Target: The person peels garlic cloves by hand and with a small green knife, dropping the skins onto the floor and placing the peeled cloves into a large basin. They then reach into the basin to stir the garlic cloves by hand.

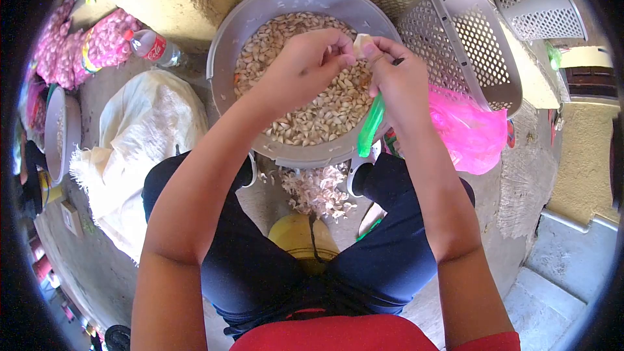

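Note:
Over a large grey basin [224, 32] of garlic cloves [305, 117], both my hands are raised close together. My right hand [400, 78] pinches a pale garlic clove [361, 44] between thumb and forefinger. A bright green strip [371, 129], perhaps a wrapped handle, hangs from below the same hand, and a small dark tip shows by its fingers. My left hand [312, 62] is closed in a pinch just left of the clove. Whatever its fingertips hold is too small to make out.
Garlic peelings [318, 188] lie on the floor between my feet. Perforated grey baskets [481, 45] and a pink plastic bag [465, 133] are at right. At left are a white sack [140, 136], a cola bottle [155, 49] and net bags of garlic [107, 39].

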The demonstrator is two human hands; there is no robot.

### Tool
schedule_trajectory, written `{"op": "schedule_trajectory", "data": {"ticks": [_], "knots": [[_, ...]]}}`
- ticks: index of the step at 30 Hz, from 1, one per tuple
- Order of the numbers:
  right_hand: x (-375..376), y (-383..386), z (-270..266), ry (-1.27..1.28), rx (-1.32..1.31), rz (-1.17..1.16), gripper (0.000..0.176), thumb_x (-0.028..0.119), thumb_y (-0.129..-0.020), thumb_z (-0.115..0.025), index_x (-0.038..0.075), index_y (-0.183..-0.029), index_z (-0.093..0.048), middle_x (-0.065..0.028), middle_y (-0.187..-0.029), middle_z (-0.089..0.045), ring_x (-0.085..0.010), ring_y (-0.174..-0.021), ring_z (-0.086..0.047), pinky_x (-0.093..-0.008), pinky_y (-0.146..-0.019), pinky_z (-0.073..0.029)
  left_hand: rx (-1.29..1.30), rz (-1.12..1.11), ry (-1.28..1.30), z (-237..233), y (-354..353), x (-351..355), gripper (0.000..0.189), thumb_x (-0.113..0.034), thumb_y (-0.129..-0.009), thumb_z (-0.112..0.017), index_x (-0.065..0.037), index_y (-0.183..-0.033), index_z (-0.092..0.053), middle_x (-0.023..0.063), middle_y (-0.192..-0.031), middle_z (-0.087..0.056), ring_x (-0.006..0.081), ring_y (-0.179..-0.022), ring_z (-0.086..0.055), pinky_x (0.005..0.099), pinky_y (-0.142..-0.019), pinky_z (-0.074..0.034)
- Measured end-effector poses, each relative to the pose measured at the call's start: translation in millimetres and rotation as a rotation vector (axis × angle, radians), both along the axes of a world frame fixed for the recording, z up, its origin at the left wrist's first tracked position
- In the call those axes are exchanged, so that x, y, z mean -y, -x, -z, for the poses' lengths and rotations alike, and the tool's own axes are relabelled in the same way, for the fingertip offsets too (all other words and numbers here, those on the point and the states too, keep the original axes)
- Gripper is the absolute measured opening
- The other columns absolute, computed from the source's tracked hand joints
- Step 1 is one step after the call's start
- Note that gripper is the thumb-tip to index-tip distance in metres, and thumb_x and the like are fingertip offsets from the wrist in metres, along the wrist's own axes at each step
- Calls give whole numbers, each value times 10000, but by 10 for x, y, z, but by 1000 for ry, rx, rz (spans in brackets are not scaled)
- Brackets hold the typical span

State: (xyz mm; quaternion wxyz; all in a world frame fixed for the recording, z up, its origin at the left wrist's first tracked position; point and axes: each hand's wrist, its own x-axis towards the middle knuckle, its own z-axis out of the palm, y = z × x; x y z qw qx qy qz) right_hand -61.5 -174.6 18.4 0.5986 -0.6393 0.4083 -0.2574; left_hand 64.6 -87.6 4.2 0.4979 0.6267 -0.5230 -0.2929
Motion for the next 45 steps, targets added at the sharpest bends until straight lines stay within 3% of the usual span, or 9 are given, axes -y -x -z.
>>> {"op": "schedule_trajectory", "data": {"ticks": [8, 10, 13, 19, 29, 34, 40, 43, 45], "knots": [[117, 4, 37, -342, 326, 40, 268, 155, -808, -583, -25, -999, -529, 24, -528, -411, -54, -426, -332, -205, -380, -324, -172, 36, -74, -31, -15, -2, 92, -148, -814, -565, -63, -841, -539, -27, -700, -510, 22, -596, -407, 178, -511, -333], [133, 15, 53, -352, 348, 11, 263, 155, -808, -584, -13, -1004, -532, 18, -569, -440, -51, -434, -334, -200, -387, -330, -274, 30, -68, -44, -8, 2, 118, -193, -825, -553, -79, -850, -535, -39, -669, -482, 12, -544, -379, 168, -455, -295], [127, 16, 23, -353, 393, -64, 260, 153, -810, -582, 6, -1020, -535, 9, -650, -485, -45, -441, -341, -194, -393, -335, -693, -17, -286, -119, -40, -9, 217, -313, -847, -498, -98, -867, -523, -64, -624, -420, 11, -475, -327, 171, -386, -223], [102, 4, -10, -238, 321, -184, 248, 159, -813, -577, 56, -1038, -559, -4, -796, -551, -33, -490, -391, -188, -408, -352, -893, 74, -435, -103, -110, -4, 337, -434, -853, -420, -112, -815, -514, -67, -612, -400, 24, -431, -309, 175, -358, -199], [64, -1, -3, 185, 93, -287, 224, 186, -789, -602, 147, -1009, -598, 27, -888, -576, -52, -633, -503, -184, -455, -398, -952, 156, -339, -95, -174, -42, 237, -343, -827, -500, -108, -790, -493, -54, -623, -409, 19, -454, -335, 164, -353, -235], [58, 4, -57, 146, 143, -273, 230, 165, -797, -591, 134, -1025, -587, 30, -887, -570, -44, -576, -481, -176, -432, -383, -1032, 241, -235, -100, -216, -53, 148, -235, -834, -509, -97, -784, -485, -47, -630, -408, 16, -470, -334, 160, -357, -239], [90, 41, -72, -14, 167, -301, 245, 165, -784, -606, 98, -1018, -582, 5, -851, -573, -30, -494, -430, -171, -403, -349, -860, 4, -205, -95, -197, -47, 111, -177, -837, -515, -67, -829, -527, -31, -625, -441, 28, -518, -381, 171, -408, -312], [109, 39, -59, -175, 88, -268, 276, 190, -759, -636, 72, -1003, -584, -6, -819, -574, -41, -526, -454, -181, -433, -373, 22, -155, -73, 4, -177, -7, 143, -163, -831, -527, -29, -862, -570, -11, -664, -515, 58, -567, -447, 204, -459, -364], [101, 17, -11, -110, 18, -236, 300, 206, -737, -659, 54, -986, -587, -20, -804, -579, -72, -581, -495, -206, -491, -409, 64, -185, -17, 8, -120, -14, 151, -155, -821, -540, -18, -864, -584, 15, -677, -549, 75, -583, -472, 223, -482, -377]]}}
